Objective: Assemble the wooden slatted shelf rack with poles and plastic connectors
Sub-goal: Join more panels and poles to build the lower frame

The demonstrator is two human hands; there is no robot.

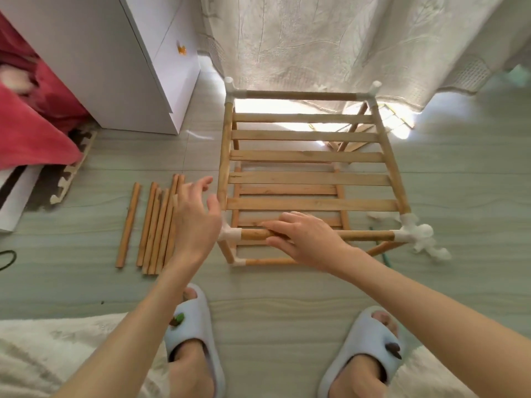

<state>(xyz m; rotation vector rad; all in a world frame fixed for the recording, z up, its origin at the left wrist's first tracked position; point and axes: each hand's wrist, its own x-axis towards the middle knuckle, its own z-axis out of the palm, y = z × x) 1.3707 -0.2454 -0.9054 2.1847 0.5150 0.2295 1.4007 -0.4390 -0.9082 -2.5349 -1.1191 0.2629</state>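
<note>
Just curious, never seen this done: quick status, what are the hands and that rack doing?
Right hand grips front pole of rack. Left hand open, fingers spread by corner connector. Spare poles on floor, left. Nothing in the way.

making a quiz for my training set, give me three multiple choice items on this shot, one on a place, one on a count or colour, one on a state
1. Where do the loose poles lie?
A. on the floor, left of the rack
B. on top of the slats
C. against the curtain

2. What colour are the slippers?
A. red
B. black
C. pale blue

3. What is the right hand doing?
A. hanging idle over the floor
B. gripping the front top pole
C. lifting a slipper

Answers:
1 A, the poles lie side by side on the floor beside the rack.
2 C, both slippers look pale blue.
3 B, its fingers curl round the front top pole, while the left hand hovers open near the corner connector.
</note>
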